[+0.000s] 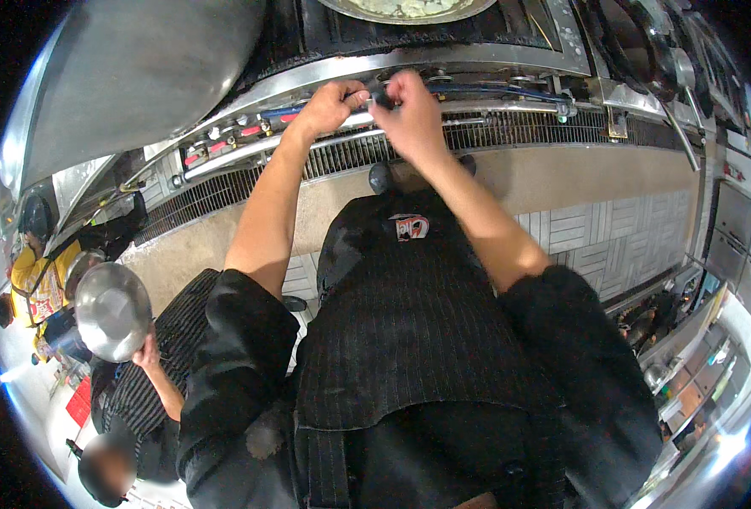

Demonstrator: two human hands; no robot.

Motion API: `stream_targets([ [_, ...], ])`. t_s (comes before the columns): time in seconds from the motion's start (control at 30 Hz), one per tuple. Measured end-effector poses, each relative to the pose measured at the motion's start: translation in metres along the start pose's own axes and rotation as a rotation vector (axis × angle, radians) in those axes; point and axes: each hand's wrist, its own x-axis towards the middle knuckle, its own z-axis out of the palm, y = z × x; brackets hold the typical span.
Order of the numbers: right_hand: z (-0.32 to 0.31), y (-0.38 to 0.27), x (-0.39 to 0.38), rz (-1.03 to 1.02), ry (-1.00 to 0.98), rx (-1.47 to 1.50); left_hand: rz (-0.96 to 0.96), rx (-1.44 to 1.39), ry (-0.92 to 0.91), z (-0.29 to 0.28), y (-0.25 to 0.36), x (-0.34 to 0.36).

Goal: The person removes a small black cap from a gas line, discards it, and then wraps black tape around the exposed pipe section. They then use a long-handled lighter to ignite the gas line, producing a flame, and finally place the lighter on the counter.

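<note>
Both of my hands are in front of the stove's steel front rail (511, 61), above the pipes and valves. The fingers of my left hand (329, 109) are pinched together, thumb toward the right. Close beside it, my right hand (411, 114) is bent over and smeared by motion. Between the two sits a small dark thing (379, 92) that I cannot make out; whether it is held or fixed to the stove does not show. A pan (409, 15) with pale food stands on the stove beyond my hands.
A large steel wok-like surface (146, 76) fills the far left. Red-handled valves (223, 146) line the gas pipe (282, 140). At right, a dark pan (621, 42) with a long handle juts out. A co-worker at left holds a metal bowl (114, 312); another person (40, 284) wears yellow.
</note>
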Motion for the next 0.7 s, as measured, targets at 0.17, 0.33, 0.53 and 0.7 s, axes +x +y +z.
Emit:
stream_targets([
  [0.17,0.028,0.049,-0.071,0.048,-0.002,0.203,-0.007,0.072,0.086,0.009,0.007,0.002],
  [0.33,0.022,0.062,-0.042,0.105,0.105,0.335,-0.027,0.247,0.185,0.015,0.017,-0.006],
  [0.53,0.008,0.029,0.061,0.013,-0.031,-0.565,0.019,0.27,0.34,0.022,0.019,-0.017],
  [0.7,0.047,0.049,0.139,0.573,-0.635,-0.101,0.127,0.238,0.372,0.032,0.008,-0.017],
])
